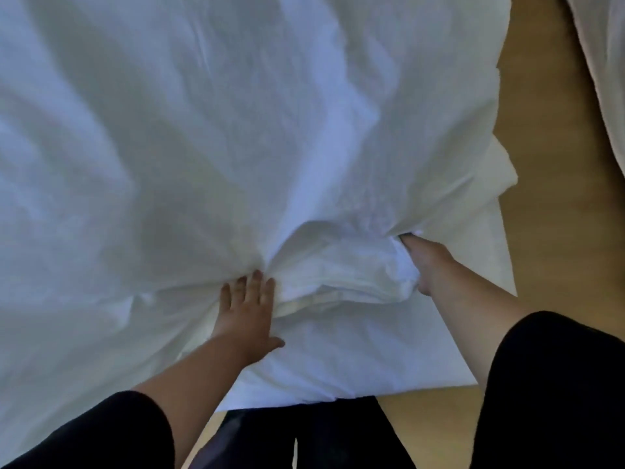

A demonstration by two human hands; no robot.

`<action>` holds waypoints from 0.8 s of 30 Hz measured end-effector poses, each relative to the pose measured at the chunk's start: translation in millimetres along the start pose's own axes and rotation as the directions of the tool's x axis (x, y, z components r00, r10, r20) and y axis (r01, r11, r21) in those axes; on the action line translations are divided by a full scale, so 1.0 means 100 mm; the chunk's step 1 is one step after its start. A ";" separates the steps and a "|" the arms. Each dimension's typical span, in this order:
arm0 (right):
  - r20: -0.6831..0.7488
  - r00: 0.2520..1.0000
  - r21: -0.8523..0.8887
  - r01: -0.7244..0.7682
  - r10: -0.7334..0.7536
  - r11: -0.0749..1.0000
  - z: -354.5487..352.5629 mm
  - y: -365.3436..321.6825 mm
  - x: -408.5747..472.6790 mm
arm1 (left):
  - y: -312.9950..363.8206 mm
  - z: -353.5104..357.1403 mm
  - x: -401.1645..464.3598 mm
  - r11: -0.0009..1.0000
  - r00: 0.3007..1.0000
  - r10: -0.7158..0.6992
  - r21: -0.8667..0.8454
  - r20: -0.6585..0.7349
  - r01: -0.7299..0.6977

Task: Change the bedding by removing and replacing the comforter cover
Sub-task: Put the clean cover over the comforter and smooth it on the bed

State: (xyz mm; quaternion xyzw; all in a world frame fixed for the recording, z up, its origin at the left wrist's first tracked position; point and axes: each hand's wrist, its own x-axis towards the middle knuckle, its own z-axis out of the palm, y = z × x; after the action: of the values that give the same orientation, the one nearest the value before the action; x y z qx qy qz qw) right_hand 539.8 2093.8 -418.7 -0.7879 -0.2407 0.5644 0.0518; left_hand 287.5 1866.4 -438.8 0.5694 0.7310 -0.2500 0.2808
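Note:
A white comforter in its white cover [209, 137] spreads over the bed and fills most of the view, wrinkled toward the near edge. My left hand [248, 311] lies flat on the fabric with straight fingers, pressing where the folds gather. My right hand [424, 262] grips a bunched fold of the cover near the bed's right corner; its fingertips are buried in the cloth. Between the two hands the fabric is pulled into a thick ridge [338, 275].
A wooden floor [548, 137] runs along the right side of the bed. More white bedding [605, 62] lies at the top right. My dark trousers [304, 434] stand against the near edge of the bed.

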 end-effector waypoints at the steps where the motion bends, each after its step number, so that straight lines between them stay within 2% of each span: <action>1: 0.008 1.000 0.032 0.000 0.000 0.999 0.04 0.06 0.09 | 0.04 0.13 0.05 0.998 1.000 -0.015 0.060 -0.008 0.016; 3: -0.016 1.000 0.093 0.004 -0.002 0.996 0.10 0.13 0.23 | 0.11 0.28 0.13 0.989 0.997 -0.019 0.145 -0.074 0.029; 5: -0.046 0.998 0.099 0.051 -0.046 0.994 0.11 0.16 0.24 | 0.11 0.29 0.16 0.993 0.986 0.024 0.115 -0.163 -0.005; 7: -0.083 0.987 0.060 0.141 -0.136 0.988 0.10 0.15 0.16 | 0.03 0.18 0.19 0.999 0.981 0.023 -0.040 -0.192 -0.032; 9: -0.123 0.974 0.096 0.202 -0.190 0.975 0.05 0.14 -0.03 | -0.13 -0.03 0.15 0.980 0.983 -0.005 -0.196 -0.186 -0.033; 13: -0.152 0.925 0.240 0.378 -0.350 0.894 -0.09 0.02 -0.77 | -0.47 -0.58 -0.33 0.954 0.955 -0.028 -0.292 -0.296 -0.062; 16: -0.141 0.856 0.306 0.515 -0.497 0.801 -0.19 -0.15 -1.50 | -0.66 -0.95 -0.94 0.949 0.923 -0.067 -0.309 -0.380 -0.058; 18: -0.125 0.790 0.329 0.603 -0.600 0.727 -0.28 -0.24 -2.06 | -0.83 -1.21 -1.40 0.936 0.876 -0.094 -0.341 -0.473 -0.083; 22: -0.083 0.608 0.329 0.765 -0.790 0.554 -0.51 -0.18 -3.18 | -1.19 -1.67 -2.32 0.940 0.727 -0.138 -0.320 -0.673 -0.117; 24: -0.071 0.541 0.350 0.800 -0.838 0.488 -0.63 -0.03 -3.64 | -1.27 -1.85 -2.68 0.939 0.665 -0.132 -0.307 -0.735 -0.152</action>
State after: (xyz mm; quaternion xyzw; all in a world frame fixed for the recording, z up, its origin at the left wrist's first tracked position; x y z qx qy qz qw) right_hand 506.5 1949.0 -80.5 -0.5239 -0.4873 0.5458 0.4362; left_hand 193.0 1778.6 -113.8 0.5675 0.8100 0.1378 0.0530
